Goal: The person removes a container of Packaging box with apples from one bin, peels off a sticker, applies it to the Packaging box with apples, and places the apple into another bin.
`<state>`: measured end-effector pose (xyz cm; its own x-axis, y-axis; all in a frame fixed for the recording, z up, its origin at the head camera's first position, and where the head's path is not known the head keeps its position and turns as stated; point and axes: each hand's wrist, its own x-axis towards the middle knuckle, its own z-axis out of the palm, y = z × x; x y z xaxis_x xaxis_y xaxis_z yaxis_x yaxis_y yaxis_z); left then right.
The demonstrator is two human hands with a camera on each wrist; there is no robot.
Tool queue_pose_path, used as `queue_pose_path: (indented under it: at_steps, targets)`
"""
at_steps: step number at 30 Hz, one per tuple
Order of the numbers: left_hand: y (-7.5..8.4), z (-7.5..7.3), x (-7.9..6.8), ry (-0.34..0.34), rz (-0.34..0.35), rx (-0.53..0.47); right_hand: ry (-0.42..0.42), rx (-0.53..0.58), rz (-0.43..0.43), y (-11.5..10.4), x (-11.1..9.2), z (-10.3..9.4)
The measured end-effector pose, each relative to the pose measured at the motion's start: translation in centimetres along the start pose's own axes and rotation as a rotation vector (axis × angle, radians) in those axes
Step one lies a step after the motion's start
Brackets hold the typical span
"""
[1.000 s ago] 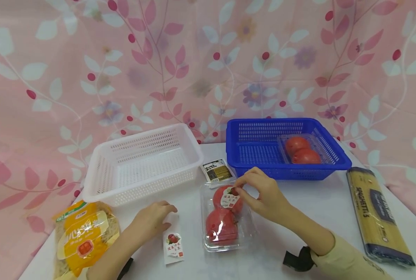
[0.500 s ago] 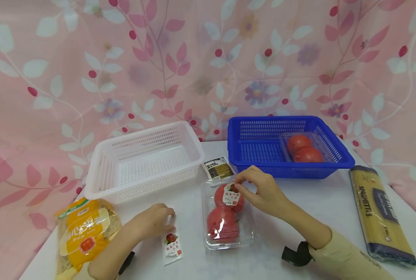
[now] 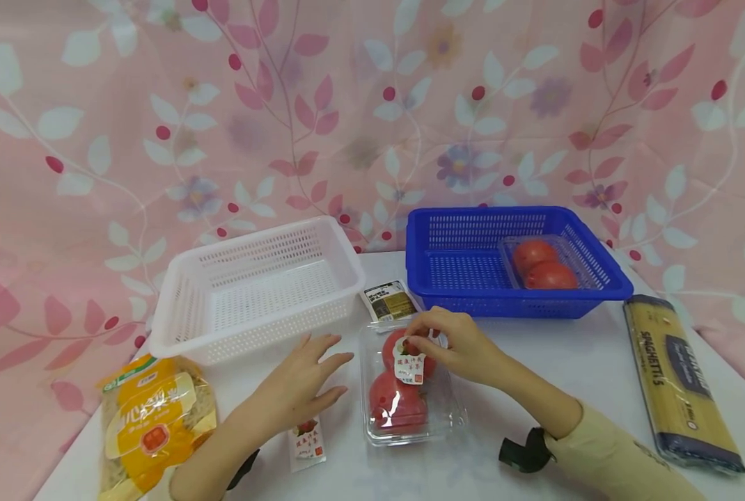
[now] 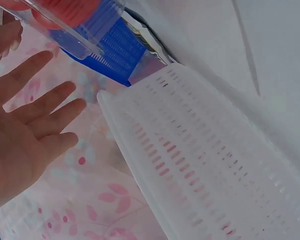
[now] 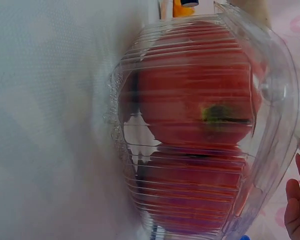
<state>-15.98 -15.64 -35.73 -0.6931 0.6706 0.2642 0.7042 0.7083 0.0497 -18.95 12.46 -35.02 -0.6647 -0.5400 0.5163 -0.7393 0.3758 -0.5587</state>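
A clear plastic box [image 3: 372, 435] lies on the table with two red, apple-like fruits [image 3: 397, 403] inside. Over its far end my right hand [image 3: 460, 344] pinches a small white apple sticker [image 3: 409, 367] by its upper edge. Whether the sticker touches the lid, I cannot tell. My left hand [image 3: 294, 386] is just left of the box, its fingers spread and holding nothing. Below that hand, partly covered by it, lies a white strip [image 3: 307, 449] with a matching apple print. In the right wrist view the box's ribbed side fills the middle.
A white basket [image 3: 253, 341] stands behind the left hand. At the back right, a blue basket [image 3: 510, 304] contains another fruit box [image 3: 544, 268]. A flat packet [image 3: 390, 303] lies between the baskets. A yellow bag [image 3: 153, 424] is at left, a spaghetti pack [image 3: 679, 383] at right.
The left hand has lifted off the white strip and moved right toward the box, its fingers spreading. The right hand has shifted slightly left and nearer with the sticker.
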Motion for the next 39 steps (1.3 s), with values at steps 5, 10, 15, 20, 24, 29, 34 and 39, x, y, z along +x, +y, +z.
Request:
queue_pose_path:
  at_steps: [5, 10, 15, 20, 24, 29, 34, 39]
  targets:
    - [1.1, -0.2, 0.5, 0.041, 0.036, 0.036, -0.01, 0.007, -0.028, 0.2, 0.1, 0.3]
    - [2.2, 0.1, 0.9, 0.055, 0.082, 0.051, -0.021, 0.022, -0.071, 0.6, 0.3, 0.3]
    - [2.8, 0.8, 1.5, 0.061, 0.139, 0.066, -0.06, 0.027, -0.068, 1.1, 0.5, 0.4]
    - [3.1, 1.5, 2.3, 0.042, 0.153, 0.078, -0.063, 0.006, -0.067, 1.4, 0.6, 0.5]
    - [3.3, 2.0, 2.7, 0.043, 0.16, 0.079, -0.065, -0.003, -0.054, 1.5, 0.6, 0.6]
    - [3.7, 2.2, 2.9, 0.041, 0.174, 0.063, -0.061, -0.007, -0.031, 1.7, 0.4, 0.8]
    - [3.8, 2.2, 3.0, 0.038, 0.186, 0.054, -0.053, -0.004, -0.023, 1.8, 0.3, 0.8]
    - [3.7, 2.1, 3.1, 0.027, 0.19, 0.047, -0.039, 0.007, -0.055, 2.0, 0.4, 1.0]
